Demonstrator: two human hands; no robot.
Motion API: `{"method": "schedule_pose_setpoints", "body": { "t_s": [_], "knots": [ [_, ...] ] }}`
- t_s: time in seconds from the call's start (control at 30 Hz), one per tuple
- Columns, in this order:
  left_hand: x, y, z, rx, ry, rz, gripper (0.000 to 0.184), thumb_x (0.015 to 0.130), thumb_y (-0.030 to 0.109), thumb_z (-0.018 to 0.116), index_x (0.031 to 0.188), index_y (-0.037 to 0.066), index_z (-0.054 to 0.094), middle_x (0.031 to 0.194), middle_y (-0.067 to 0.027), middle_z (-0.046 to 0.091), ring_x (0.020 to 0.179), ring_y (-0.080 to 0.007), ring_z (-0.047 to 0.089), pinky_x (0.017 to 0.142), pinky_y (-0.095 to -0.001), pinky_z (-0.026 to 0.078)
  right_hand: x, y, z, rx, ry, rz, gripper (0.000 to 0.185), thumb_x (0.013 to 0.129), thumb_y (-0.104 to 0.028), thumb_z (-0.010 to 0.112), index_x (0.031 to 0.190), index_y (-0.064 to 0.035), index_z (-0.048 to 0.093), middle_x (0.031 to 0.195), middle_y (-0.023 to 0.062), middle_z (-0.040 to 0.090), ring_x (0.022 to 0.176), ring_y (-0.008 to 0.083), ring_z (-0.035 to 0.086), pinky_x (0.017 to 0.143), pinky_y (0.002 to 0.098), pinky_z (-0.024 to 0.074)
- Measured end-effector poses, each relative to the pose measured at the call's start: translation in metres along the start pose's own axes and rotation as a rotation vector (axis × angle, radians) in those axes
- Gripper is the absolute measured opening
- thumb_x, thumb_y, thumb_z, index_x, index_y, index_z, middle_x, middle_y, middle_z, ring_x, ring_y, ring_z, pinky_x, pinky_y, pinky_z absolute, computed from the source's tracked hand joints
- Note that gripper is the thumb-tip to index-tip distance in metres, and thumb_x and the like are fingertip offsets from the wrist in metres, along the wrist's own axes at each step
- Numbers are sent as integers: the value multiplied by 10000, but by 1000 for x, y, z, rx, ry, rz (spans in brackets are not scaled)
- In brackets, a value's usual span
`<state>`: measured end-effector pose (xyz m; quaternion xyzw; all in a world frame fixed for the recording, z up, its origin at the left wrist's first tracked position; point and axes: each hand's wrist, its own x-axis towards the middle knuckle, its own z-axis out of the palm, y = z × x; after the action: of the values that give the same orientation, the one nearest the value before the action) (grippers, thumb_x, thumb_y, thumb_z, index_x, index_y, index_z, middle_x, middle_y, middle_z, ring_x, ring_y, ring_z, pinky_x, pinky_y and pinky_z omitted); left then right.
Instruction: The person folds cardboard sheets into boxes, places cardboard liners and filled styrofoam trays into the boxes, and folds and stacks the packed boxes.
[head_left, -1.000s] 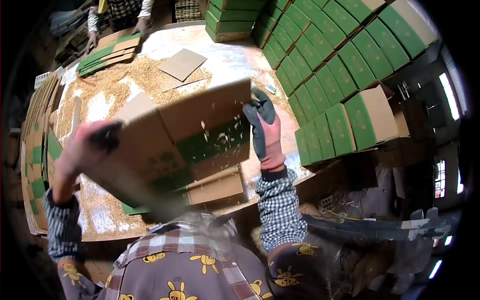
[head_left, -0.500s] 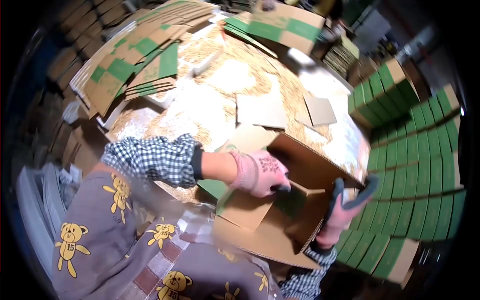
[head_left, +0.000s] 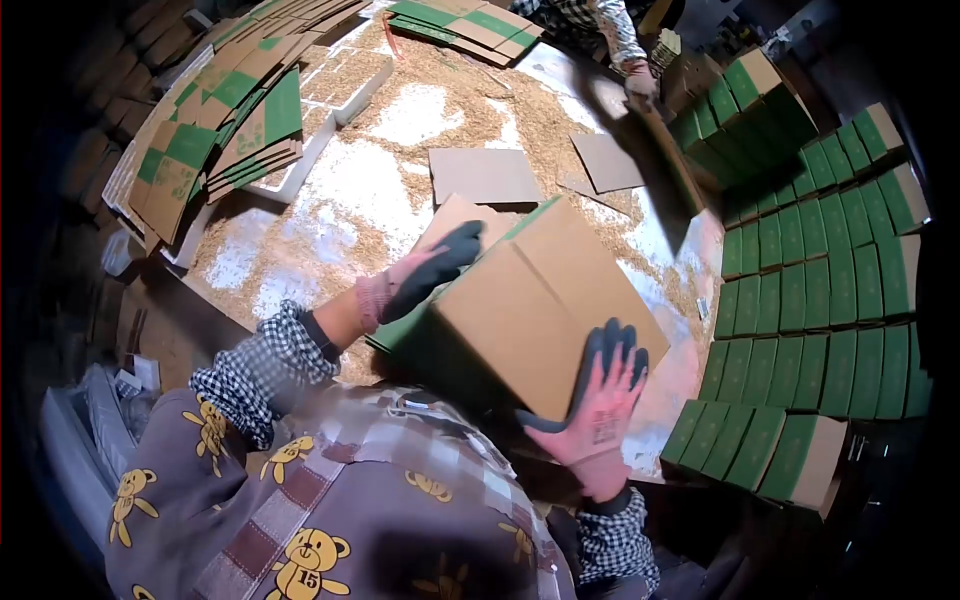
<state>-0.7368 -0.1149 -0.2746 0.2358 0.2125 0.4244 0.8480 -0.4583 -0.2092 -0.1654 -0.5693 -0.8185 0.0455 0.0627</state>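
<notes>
A brown and green cardboard box (head_left: 530, 310) rests at the table's near edge, its closed brown face tilted up, with a seam running across it. My left hand (head_left: 430, 270), in a pink glove with dark-coated fingers, lies stretched along the box's upper left edge. It is open, the fingers extended. My right hand (head_left: 602, 405), gloved the same way, presses flat on the lower right of the brown face with fingers spread. The box's inside and underside are hidden.
Flat cardboard blanks (head_left: 190, 150) are stacked at the left; grey-brown sheets (head_left: 485, 176) lie on the debris-strewn table (head_left: 340, 235). Green boxes (head_left: 790, 370) stand in rows at the right. At the back right, another person's gloved hand (head_left: 641, 84) holds a cardboard piece (head_left: 668, 155).
The box was open, with my left hand at its flaps and my right at its side. It is now turned, a closed face up, with both hands on its outside.
</notes>
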Motion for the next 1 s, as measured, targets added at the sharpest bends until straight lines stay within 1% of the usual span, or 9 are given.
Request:
{"method": "schedule_pose_setpoints", "body": {
  "t_s": [0.1,0.13,0.3,0.4,0.53,0.6,0.73,0.8,1.0],
  "knots": [
    [-9,-42,-17,697,113,293,502,1003,287,442,1421,19,371,1397,-87,451,1258,-203,474,1025,-320,419,-20,33,11,213,335,68,1208,503,-432,859,1453,-2,249,1487,244,267,1385,441,211,1137,559,140],
    [1,-54,-16,-86,-50,104,489,1009,267,434,1422,14,366,1390,-104,455,1261,-211,472,1026,-343,418,-25,21,11,369,436,167,1070,609,-300,859,1448,5,269,1466,195,344,1331,338,367,1120,425,265],
    [-7,72,140,1489,-135,920,524,688,83,651,1204,138,574,991,-122,649,910,-280,655,780,-378,531,-45,25,107,992,445,74,348,911,-78,586,1235,8,493,1206,88,571,1054,168,557,945,321,433],
    [-13,41,142,1886,-340,538,477,709,176,651,1182,190,596,994,-50,639,890,-265,631,696,-366,534,-7,21,33,1667,558,13,374,958,-140,422,1283,37,475,1303,157,511,1152,223,525,1027,387,381],
    [-9,2,130,1975,-616,523,335,787,126,589,1114,174,641,969,-78,658,846,-260,643,666,-354,534,25,-4,-8,501,235,304,558,920,-187,474,1430,14,369,1459,180,389,1338,284,382,1116,380,271],
    [-31,62,85,1319,-1,1172,328,796,77,575,1114,123,643,1029,-94,661,873,-268,647,707,-350,538,23,10,-4,432,124,393,630,810,-86,518,1421,-8,387,1413,190,447,1303,300,423,1102,360,281],
    [-74,116,-174,1867,1205,329,586,832,292,616,1346,60,456,1382,-163,447,1113,-305,565,928,-360,484,8,10,9,432,-23,411,584,837,-228,508,1377,-14,445,1325,194,524,1188,316,510,1025,377,360],
    [-104,116,-256,1846,1307,-293,815,766,233,671,1455,75,267,1461,-144,343,1176,-330,525,979,-402,450,7,5,10,392,-25,386,618,927,-443,536,1369,-20,452,1283,207,548,1106,330,558,969,402,407],
    [-85,68,-220,1629,1199,21,625,762,170,630,1334,70,396,1414,-198,361,962,-385,618,831,-416,524,-11,54,43,533,121,528,578,742,-18,458,1318,-10,517,1328,133,542,1210,248,517,1038,347,366]
  ]
}}
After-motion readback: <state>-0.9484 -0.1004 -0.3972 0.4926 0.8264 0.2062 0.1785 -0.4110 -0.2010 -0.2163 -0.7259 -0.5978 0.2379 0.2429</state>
